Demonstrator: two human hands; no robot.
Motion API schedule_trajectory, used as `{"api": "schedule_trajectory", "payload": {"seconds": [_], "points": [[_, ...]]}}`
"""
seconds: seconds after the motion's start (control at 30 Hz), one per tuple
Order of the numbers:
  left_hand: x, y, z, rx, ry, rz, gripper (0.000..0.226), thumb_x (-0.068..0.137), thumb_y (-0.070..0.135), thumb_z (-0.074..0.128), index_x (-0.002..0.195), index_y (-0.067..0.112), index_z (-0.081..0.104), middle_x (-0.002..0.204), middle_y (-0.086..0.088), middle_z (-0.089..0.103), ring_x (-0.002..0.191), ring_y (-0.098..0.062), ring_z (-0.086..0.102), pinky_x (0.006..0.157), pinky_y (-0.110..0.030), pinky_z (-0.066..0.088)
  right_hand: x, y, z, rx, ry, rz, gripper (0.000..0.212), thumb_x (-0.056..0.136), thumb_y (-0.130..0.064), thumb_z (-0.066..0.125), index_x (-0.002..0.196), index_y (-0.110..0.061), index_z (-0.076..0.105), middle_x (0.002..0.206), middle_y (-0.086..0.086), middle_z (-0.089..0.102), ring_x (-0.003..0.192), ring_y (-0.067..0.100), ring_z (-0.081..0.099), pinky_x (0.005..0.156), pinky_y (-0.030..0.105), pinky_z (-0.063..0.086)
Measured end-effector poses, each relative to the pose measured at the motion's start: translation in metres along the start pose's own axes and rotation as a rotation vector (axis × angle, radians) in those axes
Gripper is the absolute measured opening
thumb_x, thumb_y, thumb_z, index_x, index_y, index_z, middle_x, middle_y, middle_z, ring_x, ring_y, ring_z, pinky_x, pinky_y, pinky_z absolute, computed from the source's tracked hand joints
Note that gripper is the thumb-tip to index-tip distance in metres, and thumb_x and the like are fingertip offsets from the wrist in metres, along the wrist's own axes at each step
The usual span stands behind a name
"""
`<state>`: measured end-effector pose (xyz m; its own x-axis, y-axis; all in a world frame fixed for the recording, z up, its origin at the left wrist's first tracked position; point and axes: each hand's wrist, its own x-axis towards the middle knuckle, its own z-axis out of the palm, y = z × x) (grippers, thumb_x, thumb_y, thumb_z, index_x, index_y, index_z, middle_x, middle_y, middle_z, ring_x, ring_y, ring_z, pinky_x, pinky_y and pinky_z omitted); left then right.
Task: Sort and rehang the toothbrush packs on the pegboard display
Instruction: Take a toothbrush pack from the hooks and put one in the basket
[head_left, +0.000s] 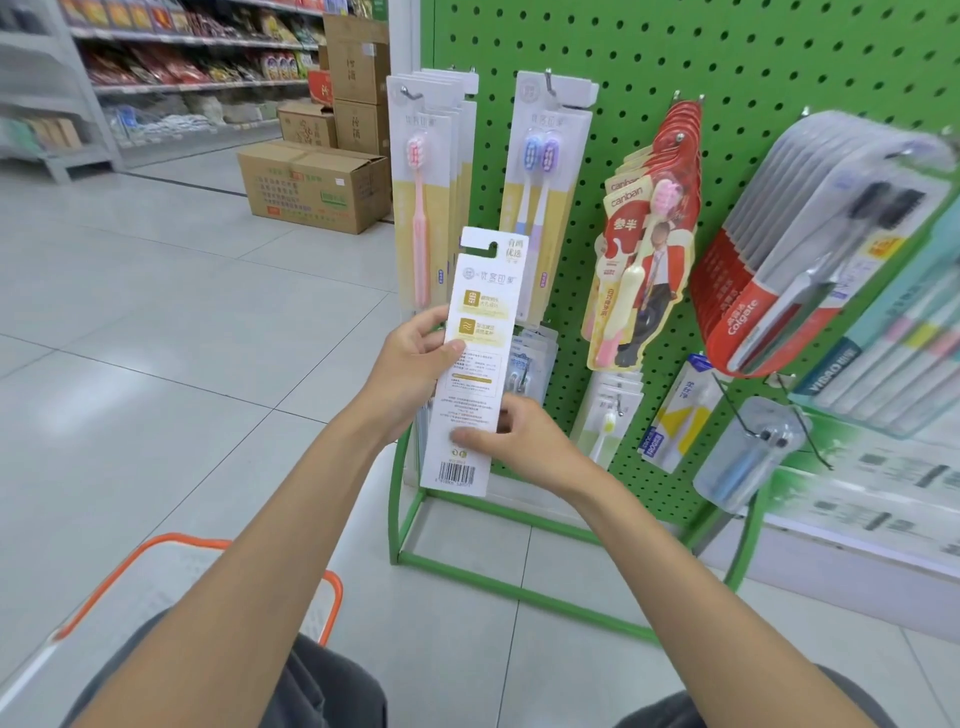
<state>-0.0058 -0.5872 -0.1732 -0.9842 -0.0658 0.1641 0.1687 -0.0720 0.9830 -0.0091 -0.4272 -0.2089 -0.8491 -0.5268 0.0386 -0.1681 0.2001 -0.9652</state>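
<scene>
I hold a stack of white-and-yellow toothbrush packs (475, 332) upright in front of the green pegboard (727, 62), printed backs toward me. My left hand (415, 358) grips the stack's left edge at mid-height, thumb across the back. My right hand (511, 436) pinches the lower right part near the barcode. On the pegs above hang matching packs with a pink brush (423, 208) and twin blue-purple brush packs (540, 192). Further right hang red canban packs (644, 244) and red Colgate packs (810, 244).
Smaller packs hang on the lower pegs (608, 410). An orange-handled basket (171, 587) sits at my left knee. Cardboard boxes (317, 182) stand on the tiled floor behind the display. A shelf with boxed goods (883, 364) adjoins the pegboard on the right.
</scene>
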Motion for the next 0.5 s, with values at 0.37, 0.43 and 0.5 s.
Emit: {"api": "schedule_trajectory", "payload": {"seconds": [0.37,0.43,0.5], "points": [[0.002,-0.003,-0.003,-0.005,-0.030,-0.118,0.023,0.100,0.000,0.048,0.118,0.009,0.057,0.104,-0.004,0.075,0.089,-0.018,0.073,0.073,-0.034,0.061,0.000,0.005,-0.012,-0.142,-0.203,0.140,0.032,0.094,-0.004,0.059,0.124,-0.016,0.057,0.111,-0.008,0.068,0.095,0.006,0.064,0.078,0.024,0.056],[0.001,-0.005,-0.002,0.059,-0.078,-0.134,0.020,0.100,-0.001,0.048,0.111,0.011,0.060,0.099,-0.003,0.076,0.086,-0.018,0.073,0.071,-0.033,0.060,0.003,-0.002,-0.015,-0.091,-0.019,0.051,0.024,0.098,-0.017,0.056,0.122,-0.023,0.057,0.111,-0.014,0.066,0.097,0.003,0.063,0.081,0.023,0.054],[-0.001,-0.009,0.002,0.108,-0.117,-0.162,0.020,0.099,-0.001,0.049,0.107,0.013,0.061,0.099,-0.005,0.076,0.087,-0.021,0.073,0.074,-0.037,0.058,0.006,-0.008,-0.019,0.000,0.228,-0.053,0.022,0.097,-0.022,0.059,0.118,-0.027,0.057,0.110,-0.013,0.067,0.100,0.008,0.064,0.084,0.028,0.055]]}}
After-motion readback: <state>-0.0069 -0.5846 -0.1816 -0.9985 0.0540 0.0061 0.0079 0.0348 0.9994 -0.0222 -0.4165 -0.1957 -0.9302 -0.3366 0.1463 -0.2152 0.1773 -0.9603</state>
